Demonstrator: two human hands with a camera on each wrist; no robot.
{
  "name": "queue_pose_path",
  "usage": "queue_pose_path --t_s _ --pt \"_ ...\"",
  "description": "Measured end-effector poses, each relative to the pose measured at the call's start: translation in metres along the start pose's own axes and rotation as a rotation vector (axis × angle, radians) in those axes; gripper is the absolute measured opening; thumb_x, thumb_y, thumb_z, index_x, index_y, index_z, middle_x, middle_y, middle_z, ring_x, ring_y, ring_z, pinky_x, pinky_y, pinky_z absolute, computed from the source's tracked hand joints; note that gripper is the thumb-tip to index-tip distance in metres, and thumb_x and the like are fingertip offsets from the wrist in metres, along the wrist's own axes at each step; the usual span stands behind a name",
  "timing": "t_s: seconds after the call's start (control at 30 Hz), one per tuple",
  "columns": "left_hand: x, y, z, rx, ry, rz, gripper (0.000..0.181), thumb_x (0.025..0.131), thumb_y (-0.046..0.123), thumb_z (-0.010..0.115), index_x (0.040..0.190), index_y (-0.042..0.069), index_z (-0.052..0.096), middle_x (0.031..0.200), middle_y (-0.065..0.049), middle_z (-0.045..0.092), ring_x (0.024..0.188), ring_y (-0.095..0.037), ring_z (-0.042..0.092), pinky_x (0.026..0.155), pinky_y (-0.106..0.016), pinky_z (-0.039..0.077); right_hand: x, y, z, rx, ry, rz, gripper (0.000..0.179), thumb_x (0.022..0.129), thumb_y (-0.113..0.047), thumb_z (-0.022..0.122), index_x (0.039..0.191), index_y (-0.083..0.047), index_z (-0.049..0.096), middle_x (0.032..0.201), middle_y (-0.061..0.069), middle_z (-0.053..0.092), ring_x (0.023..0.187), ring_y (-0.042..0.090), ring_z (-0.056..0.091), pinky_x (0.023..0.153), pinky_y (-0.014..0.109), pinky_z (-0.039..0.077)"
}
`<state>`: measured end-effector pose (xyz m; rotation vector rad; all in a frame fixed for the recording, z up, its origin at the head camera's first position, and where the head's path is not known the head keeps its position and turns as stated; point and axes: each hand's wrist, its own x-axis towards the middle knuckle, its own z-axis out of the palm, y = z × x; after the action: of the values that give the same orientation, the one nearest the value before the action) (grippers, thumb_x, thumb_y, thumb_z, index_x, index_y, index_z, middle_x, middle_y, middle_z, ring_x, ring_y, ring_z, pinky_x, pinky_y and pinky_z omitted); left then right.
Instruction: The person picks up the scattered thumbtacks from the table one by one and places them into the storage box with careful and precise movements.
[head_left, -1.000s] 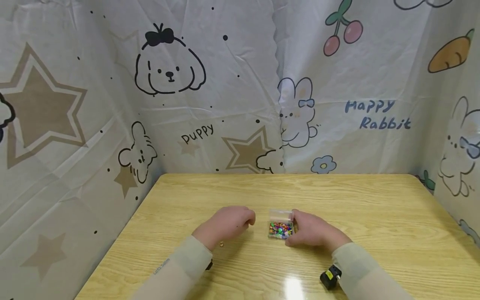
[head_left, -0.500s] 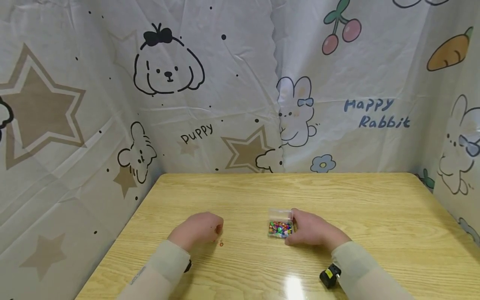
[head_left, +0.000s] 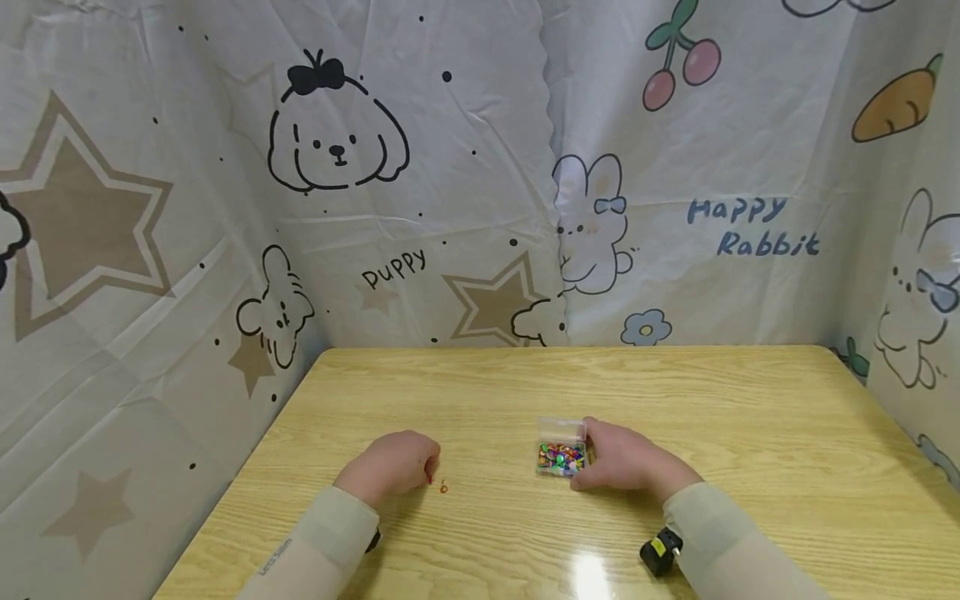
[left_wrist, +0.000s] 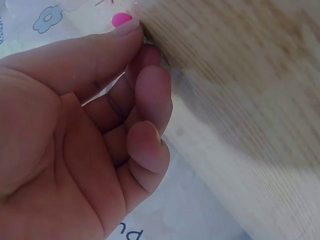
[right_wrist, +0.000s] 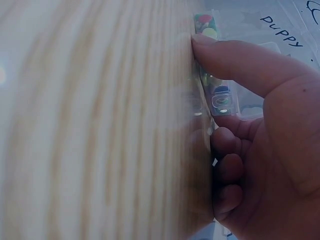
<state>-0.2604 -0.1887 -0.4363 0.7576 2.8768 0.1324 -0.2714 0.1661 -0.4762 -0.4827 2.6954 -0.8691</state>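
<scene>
My left hand (head_left: pixel 392 463) is low over the left-centre of the table, fingers curled in. A pink round-headed thumbtack (left_wrist: pixel 121 20) shows at the thumb tip, pinched there. Just right of these fingertips, small orange-gold tacks (head_left: pixel 443 487) lie on the wood. My right hand (head_left: pixel 628 455) grips the right side of a small clear plastic box (head_left: pixel 561 430), thumb at the near corner and fingers behind. Its lid stands raised at the back, and many-coloured shiny thumbtacks (head_left: pixel 561 457) fill it. In the right wrist view, the thumb overlaps part of the box wall.
The wood-grain table (head_left: pixel 675 392) reaches back to a printed cloth (head_left: pixel 465 200) that hangs behind it and at both sides. A black wrist camera (head_left: pixel 660 552) hangs under the right sleeve, close over the tabletop.
My left hand has moved left, away from the box, down beside the loose tacks, and a pink tack now shows at its fingertips. The right hand and box stay put.
</scene>
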Motion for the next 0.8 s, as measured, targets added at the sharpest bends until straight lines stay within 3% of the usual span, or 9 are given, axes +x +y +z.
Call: queue_pose_path --t_s 0.27,0.43,0.8 --pt "-0.001 0.002 -0.005 0.0 0.0 -0.024 0.029 0.09 -0.006 0.063 0.073 0.017 0.058 0.068 0.008 0.05 0.063 -0.012 0.045 0.062 -0.034 0.041 0.0 -0.001 0.001 0.006 0.0 0.007 0.059 0.072 -0.037 0.089 0.116 -0.015 0.055 0.1 -0.004 0.06 0.085 0.016 0.055 0.085 0.044 0.048" --pt "0.006 0.007 -0.004 0.006 0.007 -0.014 0.029 0.098 0.003 0.056 0.074 0.02 0.054 0.064 0.008 0.05 0.059 -0.011 0.046 0.06 -0.032 0.041 0.001 0.001 0.002 0.009 0.001 0.023 0.062 0.072 -0.037 0.089 0.119 -0.016 0.055 0.101 -0.004 0.061 0.087 0.015 0.055 0.088 0.045 0.048" --pt "0.039 0.051 0.003 0.103 0.116 0.179 0.024 0.1 0.011 0.062 0.079 0.02 0.053 0.068 0.011 0.048 0.059 -0.006 0.044 0.057 -0.025 0.04 0.001 0.0 0.002 0.023 -0.001 0.026 0.065 0.072 -0.037 0.09 0.122 -0.015 0.056 0.103 -0.004 0.062 0.089 0.015 0.056 0.091 0.047 0.048"
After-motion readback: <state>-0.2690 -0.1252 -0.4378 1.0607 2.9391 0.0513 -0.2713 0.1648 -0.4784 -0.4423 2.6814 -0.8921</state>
